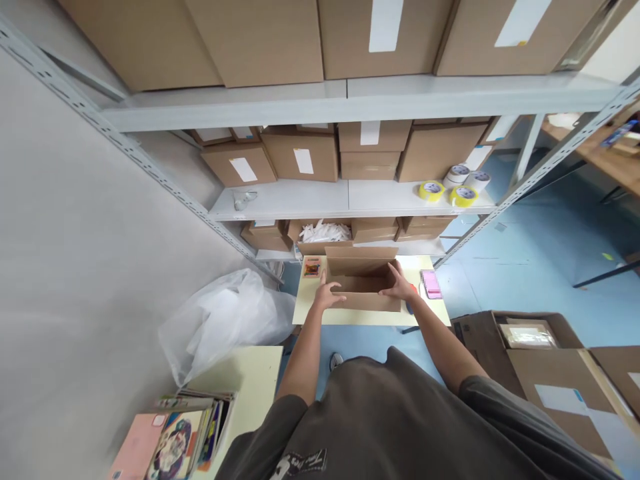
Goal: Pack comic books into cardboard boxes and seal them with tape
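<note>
Between my hands sits an open cardboard box (pixel 363 283), plain brown, matte, rectangular, its back flap standing up. My left hand (pixel 327 293) lies flat with fingers spread against its left wall; my right hand (pixel 399 287) curls loosely over the right rim. Both arms reach forward, nearly straight. It rests on a smooth pale-yellow table (pixel 350 316); a glossy pink pad (pixel 431 283) lies just right of my right hand.

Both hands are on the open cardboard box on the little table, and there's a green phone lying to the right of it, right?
Not quite. The phone is pink, not green, as the head view shows. Both the left hand and right hand do rest on the open cardboard box on the little table.
</note>
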Motion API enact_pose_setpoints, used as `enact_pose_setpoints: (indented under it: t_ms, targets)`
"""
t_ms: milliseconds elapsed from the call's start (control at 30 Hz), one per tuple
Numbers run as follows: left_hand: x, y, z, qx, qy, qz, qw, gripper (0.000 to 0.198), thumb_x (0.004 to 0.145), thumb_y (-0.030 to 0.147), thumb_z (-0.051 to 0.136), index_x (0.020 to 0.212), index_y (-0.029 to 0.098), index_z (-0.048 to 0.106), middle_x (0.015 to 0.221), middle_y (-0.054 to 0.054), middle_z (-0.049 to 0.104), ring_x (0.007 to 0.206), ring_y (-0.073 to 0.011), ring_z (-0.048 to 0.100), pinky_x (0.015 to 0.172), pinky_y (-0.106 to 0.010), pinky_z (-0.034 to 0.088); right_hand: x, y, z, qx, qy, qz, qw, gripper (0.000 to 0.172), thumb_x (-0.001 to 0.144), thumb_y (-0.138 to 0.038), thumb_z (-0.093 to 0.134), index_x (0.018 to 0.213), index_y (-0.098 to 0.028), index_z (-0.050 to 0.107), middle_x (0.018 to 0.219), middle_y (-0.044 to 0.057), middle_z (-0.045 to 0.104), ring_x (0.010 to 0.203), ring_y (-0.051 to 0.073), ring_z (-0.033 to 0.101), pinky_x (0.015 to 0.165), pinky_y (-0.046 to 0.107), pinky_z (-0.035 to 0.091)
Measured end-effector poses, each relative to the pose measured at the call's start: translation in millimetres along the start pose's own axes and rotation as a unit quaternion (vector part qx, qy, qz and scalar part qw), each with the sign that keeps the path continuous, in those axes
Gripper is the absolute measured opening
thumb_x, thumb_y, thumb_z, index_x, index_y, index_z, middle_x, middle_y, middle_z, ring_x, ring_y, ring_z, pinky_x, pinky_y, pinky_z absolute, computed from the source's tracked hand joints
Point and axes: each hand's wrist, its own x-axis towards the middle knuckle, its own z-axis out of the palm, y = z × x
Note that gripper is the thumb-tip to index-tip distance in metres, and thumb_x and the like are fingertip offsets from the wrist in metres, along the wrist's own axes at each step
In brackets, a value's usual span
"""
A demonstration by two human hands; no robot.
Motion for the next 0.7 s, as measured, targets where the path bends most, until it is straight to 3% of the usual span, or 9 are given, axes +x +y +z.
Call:
enact_pose_setpoints:
  t_ms: [167,400,533,700]
  targets:
    - [0.0,-0.5,6.7,0.012,0.037,0.01,0.999,0.024,0.067,0.03,0.101,0.079,0.024,0.081,0.18,-0.002,0.029,0.149,-0.0345,0.054,0.119,-0.043,0.049,-5.3,-9.8,0.1,0.039,0.013,0.001,0.999,0.127,0.046,-0.045,0.102,0.161,-0.028,0.052,0.183,0.011,0.017,0.167,0.038,0.024,0.13,0.053,0.036]
    - [9.7,16.5,21.9,0.034,0.055,0.007,0.998,0.023,0.075,0.033,0.097,0.088,0.022,0.081,0.176,-0.009,0.038,0.16,-0.035,0.039,0.127,-0.041,0.04,-24.4,-9.0,-5.6,-0.036,0.05,0.101,0.993,0.113,0.064,-0.051,0.096,0.165,-0.032,0.048,0.181,0.01,0.025,0.152,0.044,0.05,0.124,0.055,0.044]
    - [14.9,19.7,30.0,0.047,0.064,0.004,0.997,0.024,0.078,0.036,0.095,0.092,0.024,0.08,0.177,-0.007,0.036,0.16,-0.0342,0.04,0.125,-0.04,0.041,-20.7,-4.8,-8.1,-0.038,0.058,0.091,0.993,0.108,0.072,-0.054,0.092,0.166,-0.031,0.045,0.178,0.012,0.033,0.153,0.041,0.048,0.128,0.053,0.04]
    - [25.6,22.4,35.2,0.046,0.111,-0.012,0.993,0.024,0.08,0.036,0.093,0.094,0.023,0.079,0.182,-0.006,0.024,0.158,-0.0341,0.043,0.126,-0.039,0.042,11.3,1.7,-6.5,-0.015,0.061,0.049,0.997,0.108,0.071,-0.059,0.09,0.165,-0.026,0.045,0.173,0.013,0.04,0.157,0.036,0.043,0.129,0.049,0.039]
